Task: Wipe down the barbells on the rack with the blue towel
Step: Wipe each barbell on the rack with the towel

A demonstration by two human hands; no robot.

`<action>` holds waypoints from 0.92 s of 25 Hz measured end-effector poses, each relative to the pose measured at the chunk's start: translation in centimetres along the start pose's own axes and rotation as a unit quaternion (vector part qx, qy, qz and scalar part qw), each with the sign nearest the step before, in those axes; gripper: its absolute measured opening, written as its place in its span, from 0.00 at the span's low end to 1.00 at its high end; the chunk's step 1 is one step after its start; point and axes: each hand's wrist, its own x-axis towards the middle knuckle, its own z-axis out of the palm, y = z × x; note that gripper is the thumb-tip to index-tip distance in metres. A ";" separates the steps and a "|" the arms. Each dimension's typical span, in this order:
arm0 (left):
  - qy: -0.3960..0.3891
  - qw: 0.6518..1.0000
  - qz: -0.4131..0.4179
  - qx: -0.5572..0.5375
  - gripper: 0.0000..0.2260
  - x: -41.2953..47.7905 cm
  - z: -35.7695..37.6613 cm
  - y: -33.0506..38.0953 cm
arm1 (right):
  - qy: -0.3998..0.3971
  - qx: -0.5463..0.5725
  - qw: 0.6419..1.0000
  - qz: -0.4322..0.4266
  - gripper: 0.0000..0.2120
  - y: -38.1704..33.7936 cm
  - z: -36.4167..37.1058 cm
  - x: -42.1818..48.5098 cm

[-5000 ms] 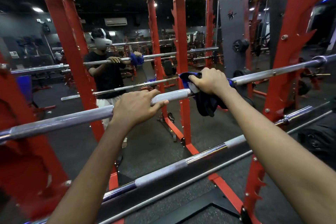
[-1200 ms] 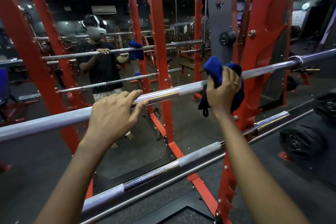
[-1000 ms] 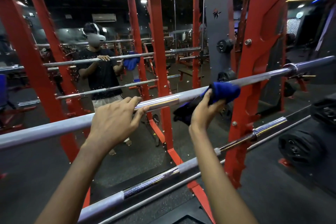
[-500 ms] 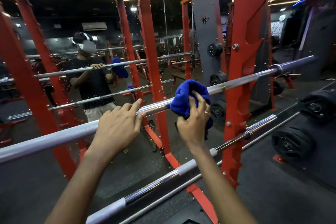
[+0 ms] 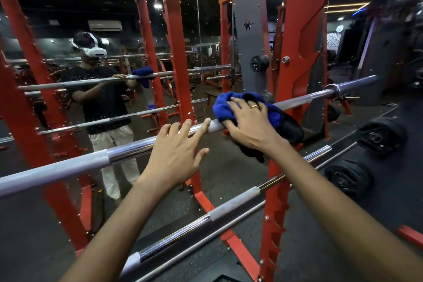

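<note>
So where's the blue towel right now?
In the head view it's right of centre: the blue towel is bunched on the upper barbell under the right hand, just right of the left hand.

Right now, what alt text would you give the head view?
A person's right hand holds a blue towel around the upper barbell on a red rack; the left hand rests open on the bar beside it.

Upper barbell (image 5: pixel 68 169) spans left to right, in front of rack upright (image 5: pixel 299 52). Towel (image 5: pixel 223 107) lies on it, just right of left hand (image 5: pixel 176 155), with right hand (image 5: pixel 247 126) over towel. Lower barbell (image 5: pixel 233 204) sits nearer, below. Mirror (image 5: pixel 114 18) far behind.
</note>
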 end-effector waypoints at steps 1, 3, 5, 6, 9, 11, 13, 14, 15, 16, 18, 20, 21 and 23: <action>0.002 1.000 -0.007 0.003 0.32 0.0 0.1 0.2 | 0.016 0.018 0.999 -0.045 0.25 0.9 0.0 -0.3; -0.003 1.000 -0.024 0.006 0.32 0.0 -0.1 0.5 | 0.059 0.062 0.993 -0.079 0.17 3.6 -0.1 0.1; -0.021 0.999 -0.036 0.001 0.31 0.1 -0.6 0.7 | 0.070 0.069 0.995 0.000 0.15 6.4 -0.4 1.9; -0.032 0.999 -0.042 -0.008 0.31 0.2 -0.9 0.8 | 0.061 0.059 0.995 0.049 0.16 7.3 -0.6 2.8; -0.044 0.997 -0.032 -0.059 0.28 1.8 -1.9 0.6 | 0.058 0.027 0.996 0.069 0.18 6.6 -0.3 3.6; -0.048 0.990 -0.014 -0.133 0.25 3.6 -1.6 -0.2 | 0.073 0.034 0.997 0.000 0.16 5.6 0.0 2.8; -0.061 0.983 0.013 -0.173 0.24 5.2 -1.1 -0.9 | 0.047 0.056 0.997 -0.014 0.17 6.1 -0.2 2.9; -0.063 0.984 0.025 -0.166 0.24 5.4 -0.9 -0.9 | 0.014 0.063 0.998 0.005 0.20 6.7 -0.7 3.5; -0.058 0.986 0.034 -0.150 0.25 5.3 -0.7 -0.8 | -0.024 0.068 0.997 0.042 0.22 7.3 -1.2 4.6; -0.047 0.989 0.041 -0.132 0.25 5.2 -0.6 -0.6 | -0.063 0.075 0.992 0.076 0.24 7.6 -2.0 5.7; -0.019 0.993 0.052 -0.105 0.26 4.6 -0.5 -0.4 | -0.178 0.067 0.973 0.132 0.26 7.6 -2.9 8.0; -0.006 0.995 0.048 -0.085 0.26 4.2 -0.6 -0.2 | -0.310 0.073 0.938 0.137 0.21 7.0 -3.1 9.3; -0.007 0.996 0.038 -0.082 0.26 4.2 -0.7 -0.1 | -0.352 0.082 0.922 0.138 0.20 6.7 -2.9 9.6; -0.002 0.996 0.022 -0.084 0.26 4.1 -0.8 0.1 | -0.382 0.087 0.908 0.146 0.23 6.7 -2.5 10.2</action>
